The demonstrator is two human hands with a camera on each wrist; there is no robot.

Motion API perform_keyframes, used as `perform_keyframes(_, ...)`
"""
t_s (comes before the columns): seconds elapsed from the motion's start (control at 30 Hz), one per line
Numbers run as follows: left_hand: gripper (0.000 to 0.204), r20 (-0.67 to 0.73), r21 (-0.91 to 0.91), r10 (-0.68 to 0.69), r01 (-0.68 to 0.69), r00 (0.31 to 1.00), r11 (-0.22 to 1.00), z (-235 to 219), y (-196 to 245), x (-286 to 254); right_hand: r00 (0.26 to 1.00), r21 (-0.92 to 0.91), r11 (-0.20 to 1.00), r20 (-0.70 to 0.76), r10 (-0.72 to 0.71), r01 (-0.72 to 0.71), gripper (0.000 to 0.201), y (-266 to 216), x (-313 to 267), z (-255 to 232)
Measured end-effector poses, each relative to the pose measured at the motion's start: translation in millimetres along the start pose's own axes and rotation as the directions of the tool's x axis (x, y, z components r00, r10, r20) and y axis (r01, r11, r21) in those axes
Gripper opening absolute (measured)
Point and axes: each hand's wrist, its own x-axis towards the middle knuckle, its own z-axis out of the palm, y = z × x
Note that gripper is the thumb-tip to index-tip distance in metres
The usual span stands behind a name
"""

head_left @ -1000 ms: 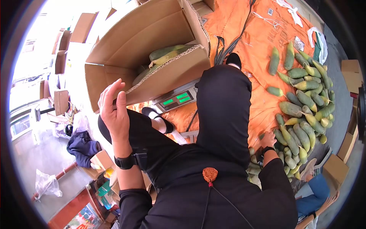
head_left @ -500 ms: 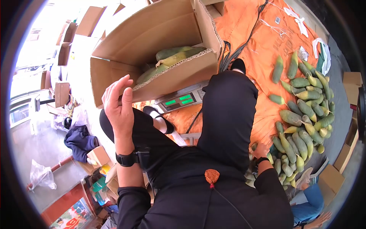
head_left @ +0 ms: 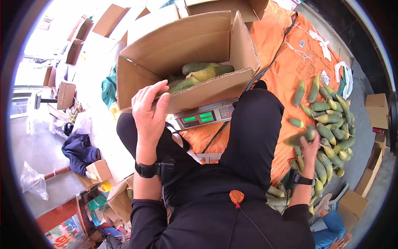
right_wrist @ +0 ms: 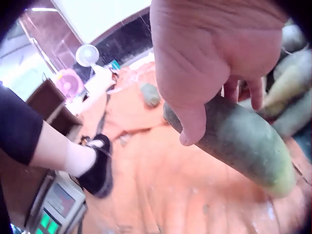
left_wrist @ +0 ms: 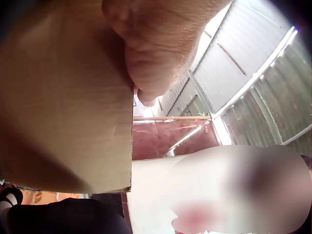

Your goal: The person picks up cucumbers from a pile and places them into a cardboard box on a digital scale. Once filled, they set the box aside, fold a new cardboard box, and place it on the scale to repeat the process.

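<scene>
My right hand (head_left: 310, 154) grips a thick green radish (head_left: 299, 137) over the near side of a radish pile (head_left: 333, 118). In the right wrist view the thumb lies along one side of this green radish (right_wrist: 246, 144), with fingers on the far side. My left hand (head_left: 148, 116) rests at the near left corner of a cardboard box (head_left: 211, 93), its fingers extended over the rim and its thumb apart. Several green radishes (head_left: 207, 74) lie inside the box. Under it stands a scale (head_left: 203, 118) with lit green digits.
An orange tarp (head_left: 273, 54) covers the ground, with black cables (head_left: 278, 56) running across it behind the box. My knee (head_left: 259, 120) stands between box and pile. More cardboard boxes (head_left: 377, 111) line the right edge. Another person's arm (head_left: 329, 228) shows at lower right.
My right hand has come up from the pile's near edge with a green radish in its grip. The left hand keeps its place at the box corner while the head view has shifted.
</scene>
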Motion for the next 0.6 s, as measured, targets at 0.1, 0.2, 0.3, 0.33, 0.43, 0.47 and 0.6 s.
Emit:
perform_keyframes(0.1,0.023,0.012,-0.033,-0.017,0.018,1.0,0.999,-3.6,0.3,0.9,0.967,0.14,0.971,-0.191,-0.167,0.195,0.059,-94.4,16.0,-10.6)
perform_keyframes(0.2,0.026,0.033,-0.063,-0.029,0.031,0.999,0.998,-10.4,-0.3,2.7,0.833,0.222,0.822,-0.333,-0.442,0.525,0.052,-180.8,25.4,-15.9)
perform_keyframes(0.3,0.028,0.067,-0.191,-0.094,0.105,0.993,0.976,-19.4,2.8,8.6,0.744,0.373,0.643,-0.317,-0.589,0.668,0.047,-245.7,30.8,-9.2)
perform_keyframes(0.33,0.033,0.076,-0.2,-0.091,0.105,0.993,0.974,-22.1,2.6,12.5,0.72,0.479,0.551,-0.317,-0.618,0.684,0.044,-266.8,29.3,-0.9)
perform_keyframes(0.43,0.043,0.028,-0.14,-0.016,0.02,0.999,0.99,-27.9,7.9,26.6,0.741,0.739,0.395,-0.205,-0.64,0.546,0.039,-299.2,35.4,35.4)
perform_keyframes(0.47,0.049,-0.017,-0.065,0.067,-0.068,0.998,0.996,-29.0,10.4,31.0,0.765,0.865,0.331,-0.089,-0.638,0.377,0.038,-306.2,36.4,49.8)
perform_keyframes(0.6,0.069,-0.055,0.08,0.191,-0.186,0.98,0.979,-30.3,21.7,47.9,0.837,0.913,0.395,0.139,-0.53,0.099,0.029,-339.0,16.8,130.8)
